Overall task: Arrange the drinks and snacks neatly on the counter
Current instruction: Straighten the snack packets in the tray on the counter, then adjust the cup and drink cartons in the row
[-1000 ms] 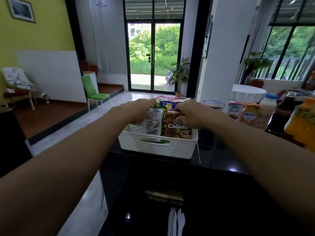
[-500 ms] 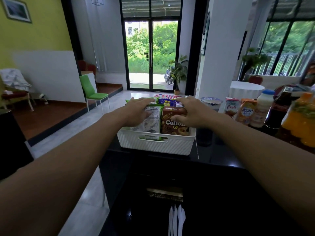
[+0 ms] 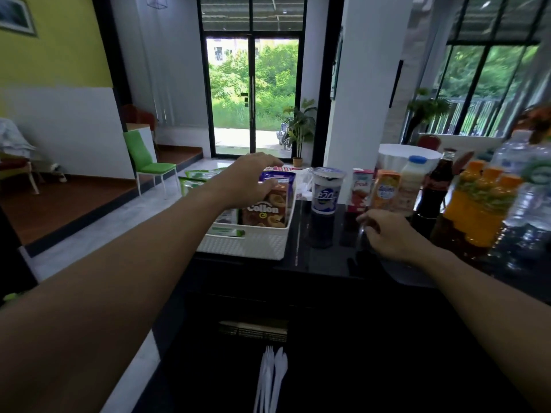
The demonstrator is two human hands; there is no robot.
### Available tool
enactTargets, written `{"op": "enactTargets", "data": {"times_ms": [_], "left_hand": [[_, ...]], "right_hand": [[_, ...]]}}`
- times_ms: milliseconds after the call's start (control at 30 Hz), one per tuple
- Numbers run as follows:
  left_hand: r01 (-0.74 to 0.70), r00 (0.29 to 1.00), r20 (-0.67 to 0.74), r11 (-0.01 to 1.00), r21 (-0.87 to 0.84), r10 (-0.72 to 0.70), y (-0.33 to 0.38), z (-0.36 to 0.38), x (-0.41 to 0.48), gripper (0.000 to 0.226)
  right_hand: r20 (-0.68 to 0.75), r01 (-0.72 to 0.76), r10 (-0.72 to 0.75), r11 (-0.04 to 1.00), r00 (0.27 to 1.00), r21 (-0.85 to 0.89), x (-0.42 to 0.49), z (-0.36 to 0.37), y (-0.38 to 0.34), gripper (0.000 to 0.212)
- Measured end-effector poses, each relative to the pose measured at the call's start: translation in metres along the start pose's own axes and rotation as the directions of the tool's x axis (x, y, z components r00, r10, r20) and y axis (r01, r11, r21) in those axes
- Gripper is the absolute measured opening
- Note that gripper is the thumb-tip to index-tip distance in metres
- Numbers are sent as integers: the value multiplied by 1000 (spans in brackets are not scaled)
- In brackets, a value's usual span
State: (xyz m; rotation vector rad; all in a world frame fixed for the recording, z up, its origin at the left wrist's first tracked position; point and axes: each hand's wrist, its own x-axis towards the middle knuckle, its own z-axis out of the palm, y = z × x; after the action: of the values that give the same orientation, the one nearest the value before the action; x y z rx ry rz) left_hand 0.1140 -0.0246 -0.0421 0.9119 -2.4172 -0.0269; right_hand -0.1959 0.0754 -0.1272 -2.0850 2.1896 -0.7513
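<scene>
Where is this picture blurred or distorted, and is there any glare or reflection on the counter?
Head view: the water bottles and orange juice bottles at the right edge are smeared; the glossy black counter mirrors the cup; the glass door is bright behind; the left forearm looks stretched by the wide lens.

Glossy black counter [image 3: 325, 260]; white woven-textured plastic basket [image 3: 247, 247].
</scene>
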Motion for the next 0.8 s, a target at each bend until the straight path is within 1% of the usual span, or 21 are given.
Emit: {"op": "enactTargets", "data": {"times_ms": [100, 167, 267, 400, 533, 633, 700, 800], "left_hand": [[-34, 999, 4, 996, 80, 34, 34, 22, 21, 42], [-42, 999, 21, 993, 112, 40, 53, 40, 37, 40], [14, 999, 50, 994, 105, -20, 74, 67, 67, 39], [173, 982, 70, 983, 60, -177, 82, 94, 109, 43], [235, 969, 74, 972, 15, -236, 87, 117, 142, 49], [329, 938, 108, 944, 12, -329, 81, 137, 158, 54], [352, 927, 121, 935, 48, -355, 77, 149, 164, 60], [290, 951, 45, 934, 209, -306, 73, 158, 169, 68]], "right_hand": [[148, -118, 122, 992, 981, -35, -11, -7, 39, 34], [204, -183, 186, 982, 961, -37, -19, -7, 60, 45], [165, -181, 182, 983, 969, -21, -28, 6, 81, 55], [121, -153, 158, 987, 980, -50, -16, 19, 92, 59], [83, -150, 150, 989, 985, -6, -10, 28, 100, 61], [59, -157, 155, 988, 986, 17, -6, 32, 104, 62], [54, -159, 158, 987, 986, 24, -6, 32, 104, 64], [48, -173, 171, 984, 984, 40, -7, 31, 103, 63]]}}
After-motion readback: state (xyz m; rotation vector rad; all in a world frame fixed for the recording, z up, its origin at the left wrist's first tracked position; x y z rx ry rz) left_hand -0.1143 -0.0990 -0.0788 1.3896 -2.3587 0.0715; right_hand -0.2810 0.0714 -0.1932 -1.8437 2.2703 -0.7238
